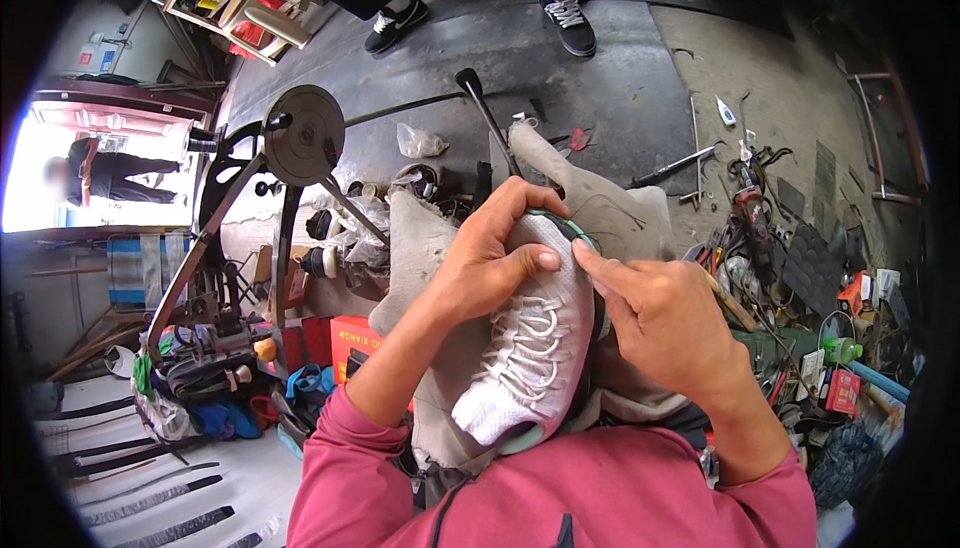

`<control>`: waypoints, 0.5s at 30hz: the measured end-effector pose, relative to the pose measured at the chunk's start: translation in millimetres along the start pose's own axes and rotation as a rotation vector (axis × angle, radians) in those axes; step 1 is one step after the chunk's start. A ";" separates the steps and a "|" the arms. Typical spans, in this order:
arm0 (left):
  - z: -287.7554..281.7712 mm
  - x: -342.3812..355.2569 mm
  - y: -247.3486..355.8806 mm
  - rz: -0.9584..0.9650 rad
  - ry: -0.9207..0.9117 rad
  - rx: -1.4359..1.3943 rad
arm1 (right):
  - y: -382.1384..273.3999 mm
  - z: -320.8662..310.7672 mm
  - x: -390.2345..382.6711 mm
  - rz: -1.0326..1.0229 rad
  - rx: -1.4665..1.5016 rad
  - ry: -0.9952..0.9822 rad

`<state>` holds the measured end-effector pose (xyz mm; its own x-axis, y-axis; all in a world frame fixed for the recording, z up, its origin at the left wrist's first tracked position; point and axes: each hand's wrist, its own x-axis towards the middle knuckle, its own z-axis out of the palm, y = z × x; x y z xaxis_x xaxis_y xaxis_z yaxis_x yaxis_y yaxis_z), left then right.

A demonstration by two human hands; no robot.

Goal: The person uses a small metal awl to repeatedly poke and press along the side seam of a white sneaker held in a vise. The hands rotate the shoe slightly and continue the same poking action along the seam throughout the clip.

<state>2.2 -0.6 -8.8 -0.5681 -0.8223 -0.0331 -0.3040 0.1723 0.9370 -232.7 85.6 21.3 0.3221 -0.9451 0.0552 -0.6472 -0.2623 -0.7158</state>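
Observation:
A white lace-up sneaker (530, 348) lies over my lap on a grey-beige cloth (420, 248), its toe pointing away from me. Wrapped round the toe end is my left hand (500, 258), its thumb on the upper and its fingers at the far edge. A dark and green sole edge (572, 230) shows along the toe. My right hand (665, 313) is closed at the sneaker's right side, the index fingertip against that edge. Whatever its curled fingers may hold is hidden. White laces (530, 343) run through the upper.
To the left stands a black metal machine with a round wheel (303, 136). Pliers (675, 163) and many other hand tools lie on the floor at right. Another person's black sneakers (570, 23) are at the far side. A clear plastic bag (420, 141) lies beyond the cloth.

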 end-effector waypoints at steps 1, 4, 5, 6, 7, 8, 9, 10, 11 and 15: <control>-0.9 -0.3 0.0 0.001 -0.003 -0.001 | 0.2 0.3 -0.8 -0.021 0.059 0.038; -1.1 0.7 -0.4 0.044 -0.005 0.014 | -1.3 0.8 -6.4 -0.035 0.205 0.146; 0.0 -0.4 -0.1 0.051 0.004 0.018 | -3.1 -0.6 -11.1 0.000 0.270 0.167; 0.6 -0.4 0.3 0.037 0.003 -0.010 | -4.9 -0.2 -14.6 0.036 0.337 0.188; 1.6 0.2 0.7 0.018 0.001 -0.040 | -2.4 -2.2 -14.4 0.002 0.281 0.163; 2.6 0.6 1.1 0.012 -0.006 -0.064 | -0.8 -2.1 -14.6 -0.021 0.265 0.174; 2.0 1.9 1.6 0.016 -0.015 -0.046 | 0.7 1.3 -11.2 -0.046 0.245 0.187; 2.0 2.7 2.0 0.026 -0.021 -0.023 | 3.0 5.1 -7.5 -0.059 0.223 0.188; 1.9 2.7 2.4 0.034 -0.020 -0.001 | 4.6 7.8 -5.5 -0.070 0.208 0.197; 1.4 2.5 3.3 0.028 -0.013 0.002 | 8.1 20.7 1.1 -0.060 0.188 0.189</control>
<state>-1.3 -1.4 -6.3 -0.5867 -0.8097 -0.0114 -0.2893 0.1964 0.9369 -223.3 86.5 1.1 0.2099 -0.9531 0.2182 -0.4853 -0.2953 -0.8230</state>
